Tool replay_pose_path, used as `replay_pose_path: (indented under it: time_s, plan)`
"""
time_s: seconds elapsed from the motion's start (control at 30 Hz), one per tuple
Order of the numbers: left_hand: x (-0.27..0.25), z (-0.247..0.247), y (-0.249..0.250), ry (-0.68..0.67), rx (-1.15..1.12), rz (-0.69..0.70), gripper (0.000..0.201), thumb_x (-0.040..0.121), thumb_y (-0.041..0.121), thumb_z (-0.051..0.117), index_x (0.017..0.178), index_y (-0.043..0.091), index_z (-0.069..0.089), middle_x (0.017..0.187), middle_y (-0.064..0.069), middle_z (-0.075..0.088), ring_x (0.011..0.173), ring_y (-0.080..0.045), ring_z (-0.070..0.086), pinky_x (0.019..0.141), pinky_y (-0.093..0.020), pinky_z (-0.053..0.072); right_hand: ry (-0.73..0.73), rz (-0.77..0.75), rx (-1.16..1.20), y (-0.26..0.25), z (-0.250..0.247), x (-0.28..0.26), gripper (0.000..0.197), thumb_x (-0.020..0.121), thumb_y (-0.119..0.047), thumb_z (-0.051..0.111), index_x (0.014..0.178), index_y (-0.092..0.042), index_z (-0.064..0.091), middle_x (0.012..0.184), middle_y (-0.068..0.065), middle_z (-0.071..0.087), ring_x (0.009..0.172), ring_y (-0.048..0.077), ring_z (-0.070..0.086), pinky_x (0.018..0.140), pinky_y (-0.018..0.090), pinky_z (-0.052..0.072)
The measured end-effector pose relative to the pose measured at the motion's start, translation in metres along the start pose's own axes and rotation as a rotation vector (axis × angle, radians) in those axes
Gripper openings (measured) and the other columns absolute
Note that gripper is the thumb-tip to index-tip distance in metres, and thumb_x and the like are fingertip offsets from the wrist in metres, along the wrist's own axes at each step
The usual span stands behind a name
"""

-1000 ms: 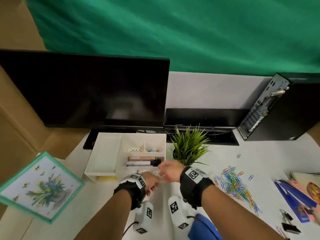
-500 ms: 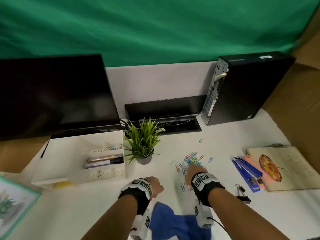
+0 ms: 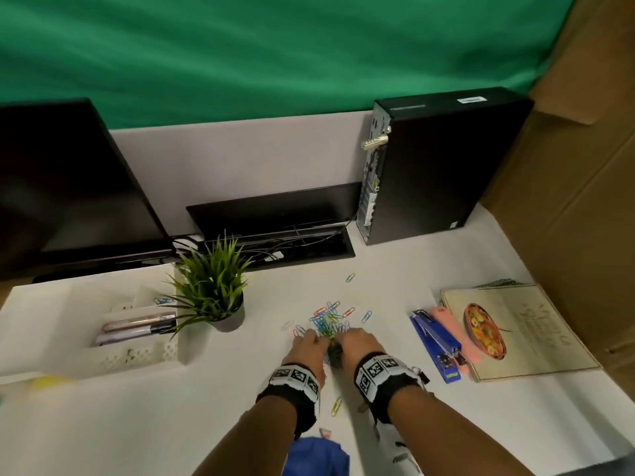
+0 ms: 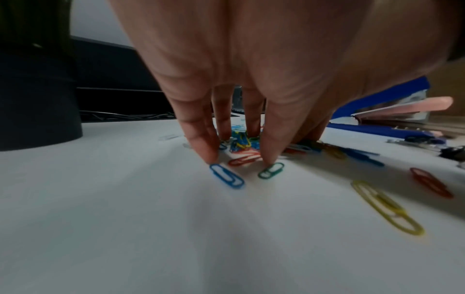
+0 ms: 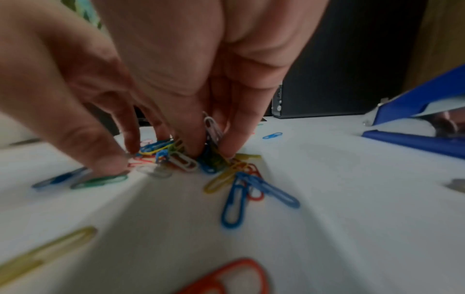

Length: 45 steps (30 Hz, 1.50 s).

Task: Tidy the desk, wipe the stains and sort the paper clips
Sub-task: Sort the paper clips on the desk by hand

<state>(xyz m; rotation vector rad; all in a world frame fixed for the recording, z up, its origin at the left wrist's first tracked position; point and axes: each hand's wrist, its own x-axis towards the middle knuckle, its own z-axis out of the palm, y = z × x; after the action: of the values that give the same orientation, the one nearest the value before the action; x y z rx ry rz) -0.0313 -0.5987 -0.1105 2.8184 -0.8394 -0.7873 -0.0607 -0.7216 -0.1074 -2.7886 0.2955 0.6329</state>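
A heap of coloured paper clips (image 3: pixel 328 322) lies on the white desk (image 3: pixel 137 424), right of the plant. Both hands are down on its near side. My left hand (image 3: pixel 307 339) stands with straight fingers (image 4: pixel 201 147), the tips pressing the desk among the clips beside a blue clip (image 4: pixel 226 176) and a green one (image 4: pixel 271 170). My right hand (image 3: pixel 354 338) curls its fingers (image 5: pixel 234 139) into the heap. A bunch of clips, with a white clip (image 5: pixel 213 129) standing up, is caught between them, and the thumb (image 5: pixel 100 155) presses a green clip. A blue cloth (image 3: pixel 316 455) lies by my forearms.
A white organizer tray (image 3: pixel 79 338) with pens stands at the left, with a potted plant (image 3: pixel 213 293) beside it. A blue stapler (image 3: pixel 436 345) and a cookbook (image 3: pixel 522 334) lie to the right. A monitor (image 3: pixel 68 187) and a computer tower (image 3: pixel 439 166) stand at the back. Stray clips (image 3: pixel 336 405) lie near my wrists.
Both hands left the organizer tray and moved right to the clip heap, the right hand first, then the left. The head view swung right with them.
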Motion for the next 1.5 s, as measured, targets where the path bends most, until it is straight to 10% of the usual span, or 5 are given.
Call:
replay_pose_path:
  time_s: [0.43,0.63,0.87,1.2,1.5]
  plan:
    - [0.000,-0.004,0.002,0.057,-0.292,-0.196,0.012,0.081,0.013,0.056,0.074,0.022,0.052,0.094,-0.002,0.058,0.086,-0.018,0.056,0.075,-0.022,0.048,-0.269,0.417,1.947,0.047,-0.005,-0.011,0.021,0.084,-0.009,0.038,0.067,-0.013,0.050,0.054,0.000,0.041,0.046,0.014,0.035,0.048,0.020,0.033]
    - [0.000,0.000,-0.006,0.151,-0.551,-0.310,0.027,0.081,0.017,0.058,0.066,0.024,0.037,0.068,0.005,0.045,0.070,-0.020,0.048,0.060,-0.020,0.037,-0.129,0.424,1.155,0.049,0.001,-0.003,0.035,0.095,-0.034,0.049,0.065,-0.016,0.049,0.057,0.001,0.045,0.046,0.014,0.038,0.047,0.021,0.032]
    - [-0.001,0.011,0.007,0.126,-0.245,-0.037,0.048,0.085,0.019,0.062,0.131,0.023,0.048,0.133,0.000,0.039,0.123,-0.020,0.047,0.106,-0.027,0.039,-0.004,0.160,0.217,0.044,0.011,-0.010,0.026,0.086,-0.037,0.059,0.106,-0.019,0.059,0.106,0.002,0.064,0.093,0.021,0.059,0.074,0.026,0.045]
    - [0.003,-0.001,0.019,0.047,-0.201,-0.100,0.014,0.085,0.008,0.054,0.091,0.018,0.061,0.111,-0.005,0.062,0.103,-0.020,0.060,0.088,-0.025,0.048,-0.064,0.167,0.218,0.046,0.009,-0.017,0.026,0.086,-0.023,0.060,0.104,-0.007,0.068,0.108,0.009,0.069,0.100,0.025,0.064,0.078,0.026,0.050]
    - [-0.002,-0.001,0.010,0.136,-0.550,-0.187,0.038,0.078,-0.002,0.054,0.063,0.033,0.051,0.073,0.012,0.054,0.076,-0.012,0.055,0.061,-0.012,0.041,-0.030,0.097,0.203,0.046,0.016,-0.020,0.027,0.087,-0.030,0.058,0.111,-0.017,0.061,0.114,0.006,0.063,0.105,0.024,0.060,0.084,0.029,0.049]
